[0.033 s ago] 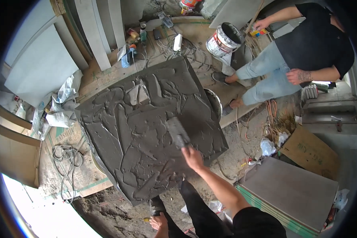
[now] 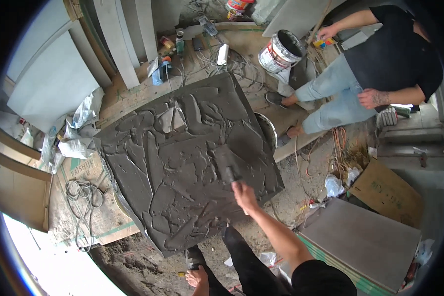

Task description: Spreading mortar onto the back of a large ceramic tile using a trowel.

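A large slab (image 2: 182,167) coated with dark grey mortar lies before me, its surface ridged and smeared. My right hand (image 2: 244,196) is closed round the dark handle of a trowel (image 2: 226,165). The trowel's mortar-covered blade lies over the right middle of the slab and blends into the coating. A bare pale patch (image 2: 171,120) shows near the slab's far edge. Below the near edge, by my dark-trousered leg, my left hand (image 2: 197,277) has its fingers curled. What it holds, if anything, I cannot make out; a small yellow piece shows beside it.
At the far right a co-worker (image 2: 350,84) stands with one hand by a stick. A mortar-smeared bucket (image 2: 281,51) is near them. Grey tiles (image 2: 365,237) are stacked at the lower right beside cardboard (image 2: 389,191). Coiled cable (image 2: 84,202) lies left; cords and tools lie beyond the slab.
My right hand and the trowel have shifted slightly right and nearer to me, and the blade now stands out less from the mortar. My left hand stays about where it was.
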The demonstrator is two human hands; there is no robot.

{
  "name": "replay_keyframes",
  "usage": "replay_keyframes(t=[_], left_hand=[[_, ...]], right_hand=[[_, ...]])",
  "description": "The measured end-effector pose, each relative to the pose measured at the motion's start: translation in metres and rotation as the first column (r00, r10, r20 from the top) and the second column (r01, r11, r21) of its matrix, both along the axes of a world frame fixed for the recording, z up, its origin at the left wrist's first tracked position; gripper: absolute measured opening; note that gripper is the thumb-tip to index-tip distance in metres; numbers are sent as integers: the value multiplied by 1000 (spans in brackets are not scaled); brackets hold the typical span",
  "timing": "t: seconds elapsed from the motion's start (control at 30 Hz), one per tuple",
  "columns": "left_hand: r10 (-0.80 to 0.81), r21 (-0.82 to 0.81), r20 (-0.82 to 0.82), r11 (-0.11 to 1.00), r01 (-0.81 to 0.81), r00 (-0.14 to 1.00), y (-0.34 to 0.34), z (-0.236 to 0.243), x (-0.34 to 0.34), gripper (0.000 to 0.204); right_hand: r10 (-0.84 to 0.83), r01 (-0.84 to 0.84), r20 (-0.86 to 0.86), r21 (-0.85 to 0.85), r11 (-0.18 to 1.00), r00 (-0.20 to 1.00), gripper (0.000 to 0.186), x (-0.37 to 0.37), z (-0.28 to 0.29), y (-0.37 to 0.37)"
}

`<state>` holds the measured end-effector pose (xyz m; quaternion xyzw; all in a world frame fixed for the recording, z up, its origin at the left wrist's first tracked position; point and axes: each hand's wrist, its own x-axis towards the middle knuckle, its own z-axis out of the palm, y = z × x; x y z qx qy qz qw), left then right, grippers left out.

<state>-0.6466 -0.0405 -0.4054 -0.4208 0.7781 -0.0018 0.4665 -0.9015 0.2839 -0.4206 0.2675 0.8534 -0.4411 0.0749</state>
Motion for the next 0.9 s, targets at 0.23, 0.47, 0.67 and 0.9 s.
replay_keyframes(t=[0.23, 0.47, 0.67, 0.9], left_hand=[[57, -71, -9, 996, -58, 998, 31, 4, 14, 76], [230, 96, 76, 967, -237, 970, 47, 16, 33, 102], [345, 164, 109, 919, -360, 932, 55, 16, 39, 99], [273, -11, 50, 962, -273, 961, 66, 15, 19, 83]], right_hand=[[-133, 215, 187, -544, 811, 973, 45, -96, 48, 89], [61, 20, 161, -462, 887, 985, 45, -151, 43, 90], [-23, 112, 169, -541, 834, 985, 43, -141, 42, 71], [15, 169, 262, -667, 726, 965, 41, -79, 21, 10]])
